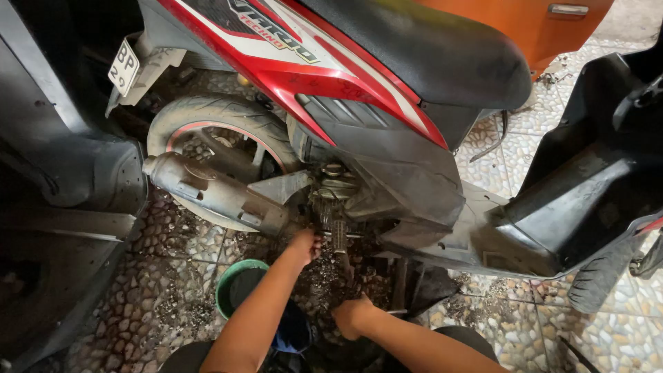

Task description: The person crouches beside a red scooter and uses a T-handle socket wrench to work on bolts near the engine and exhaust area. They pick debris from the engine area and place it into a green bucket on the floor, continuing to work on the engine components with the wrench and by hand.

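The work centres on the engine underside (338, 207) of a red and white scooter (324, 76), in the gap below the rear body panel and just ahead of the exhaust muffler (207, 190). The area is dark and coated with grime; a coiled spring and ribbed metal parts show there, but individual fasteners cannot be made out.

The left hand (304, 245) reaches up to the lower edge of this assembly, fingers curled and touching the metal near the muffler bracket. Whether it pinches a part or only presses against it cannot be told. The right hand (352, 314) sits lower, near the floor, closed in a fist; a thin pale shaft appears to extend from it to the right, possibly a tool, though its type is not discernible.

Judged from the layout, the job appears to be mid-course: the side panels remain fitted, the rear wheel (221, 131) and muffler are in place, and no removed part is visibly set aside. Loose dirt lies scattered on the pebble-pattern tiled floor (504, 159) directly beneath the engine.

A green bucket (231, 280) stands just left of the left forearm. A second, black scooter (594, 179) stands to the right, and dark bodywork fills the left edge.
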